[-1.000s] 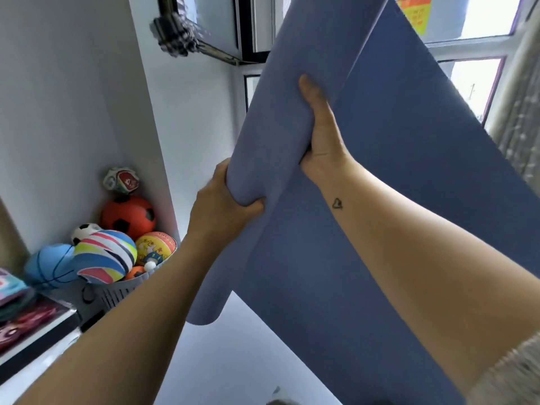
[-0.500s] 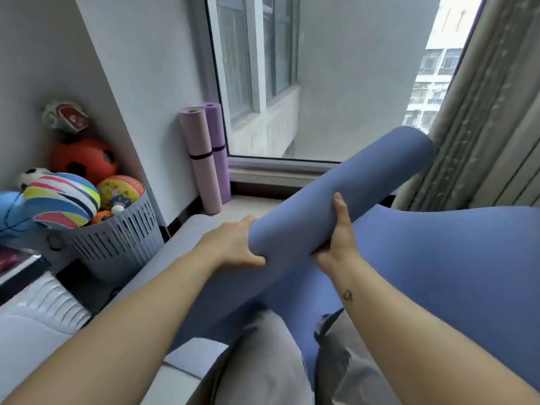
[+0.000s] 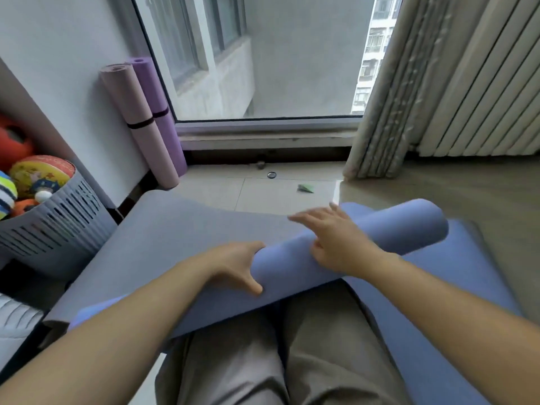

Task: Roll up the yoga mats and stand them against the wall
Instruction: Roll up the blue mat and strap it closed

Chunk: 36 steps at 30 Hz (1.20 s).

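The left hand [image 3: 236,264] gripped the blue mat [image 3: 394,229] just left of centre frame, fingers curled over the top of the roll and thumb hooked against its near face. The right hand [image 3: 336,238] lay on the same roll a little further right, palm down and fingers spread and stretched forward, slightly blurred.

The rolled part was a smooth, matte, foam-like tube resting across the person's lap. Its long axis ran from the lower left of the frame up toward the right, and the rounded far end pointed at the right edge. A loose, unrolled stretch of the same blue sheet spread away at the lower right, over the right leg of the khaki trousers [image 3: 233,361].

A flat grey mat [image 3: 175,229] lay behind the roll on the pale tiled floor. In the upper left, a pink mat [image 3: 137,121] and a purple mat [image 3: 157,112] – both tightly rolled, each bound with a dark band – leaned side by side against the white wall [image 3: 73,68] by the window [image 3: 263,54]. A slotted grey plastic basket [image 3: 49,223] of bright balls sat at the left edge. A pleated, textured curtain [image 3: 385,97] and a ribbed radiator [image 3: 482,83] filled the upper right.
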### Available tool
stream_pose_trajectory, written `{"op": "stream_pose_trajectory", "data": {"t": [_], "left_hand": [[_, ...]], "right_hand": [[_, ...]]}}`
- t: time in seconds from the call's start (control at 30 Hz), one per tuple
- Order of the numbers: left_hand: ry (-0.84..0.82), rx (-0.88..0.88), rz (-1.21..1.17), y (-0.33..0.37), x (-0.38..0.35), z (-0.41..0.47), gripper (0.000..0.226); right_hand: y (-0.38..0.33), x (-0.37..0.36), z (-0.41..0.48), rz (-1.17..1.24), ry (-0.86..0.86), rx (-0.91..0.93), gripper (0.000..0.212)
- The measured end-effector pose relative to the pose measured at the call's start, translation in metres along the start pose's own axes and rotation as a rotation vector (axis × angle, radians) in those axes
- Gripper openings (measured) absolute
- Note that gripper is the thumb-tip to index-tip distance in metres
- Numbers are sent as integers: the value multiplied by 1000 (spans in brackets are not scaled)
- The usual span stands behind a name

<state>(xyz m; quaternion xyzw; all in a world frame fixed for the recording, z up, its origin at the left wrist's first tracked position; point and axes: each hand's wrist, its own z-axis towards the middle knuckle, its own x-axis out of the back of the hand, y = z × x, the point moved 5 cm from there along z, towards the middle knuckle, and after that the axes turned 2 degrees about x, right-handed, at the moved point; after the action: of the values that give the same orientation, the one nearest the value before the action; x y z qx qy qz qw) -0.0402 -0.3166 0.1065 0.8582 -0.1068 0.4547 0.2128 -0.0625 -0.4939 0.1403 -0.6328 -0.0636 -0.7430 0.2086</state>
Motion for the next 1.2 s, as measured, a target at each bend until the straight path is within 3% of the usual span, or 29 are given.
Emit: {"op": "stream_pose_trajectory", "data": {"t": [0.07,0.1,0.2,0.3,0.4,0.57,0.67,0.73,0.8,0.9,0.97,1.07,1.2], "left_hand": [[-16,-54,94,11,-9,-4,68],[-10,-72,124,15,-12,-7,69],[-22,-87,116,19,-18,-14,69],[-79,-95,69,17,-18,-20,68],[-148,-113,-14,14,-18,-31,73],[135,-171,305,12,-44,-46,89],[157,-180,205,10,-46,-41,82],[37,-145,74,5,-42,-32,78],[-98,-94,-23,-3,-39,-22,82],[-149,-63,-26,-5,-38,-17,87],[-8,-83,132,1,-41,-23,93],[289,-82,451,6,-50,-32,103],[537,-53,424,6,-16,-34,93]], "right_hand": [[-9,-14,-11,13,-496,32,60],[-12,-18,-19,-10,-601,24,67],[-22,-27,-34,-108,-580,42,85],[-28,-25,-34,-100,-559,75,79],[-31,-22,-31,-19,-714,47,75],[-29,-40,-37,161,-882,-78,73],[-27,-44,-38,229,-960,-135,76],[-29,-38,-40,148,-894,-101,90],[-35,-36,-45,-82,-688,18,107],[-42,-43,-59,-187,-516,83,100],[-34,-41,-53,-115,-538,42,89],[-20,-30,-32,-12,-695,-39,89],[-20,5,4,-99,-612,35,81]]}}
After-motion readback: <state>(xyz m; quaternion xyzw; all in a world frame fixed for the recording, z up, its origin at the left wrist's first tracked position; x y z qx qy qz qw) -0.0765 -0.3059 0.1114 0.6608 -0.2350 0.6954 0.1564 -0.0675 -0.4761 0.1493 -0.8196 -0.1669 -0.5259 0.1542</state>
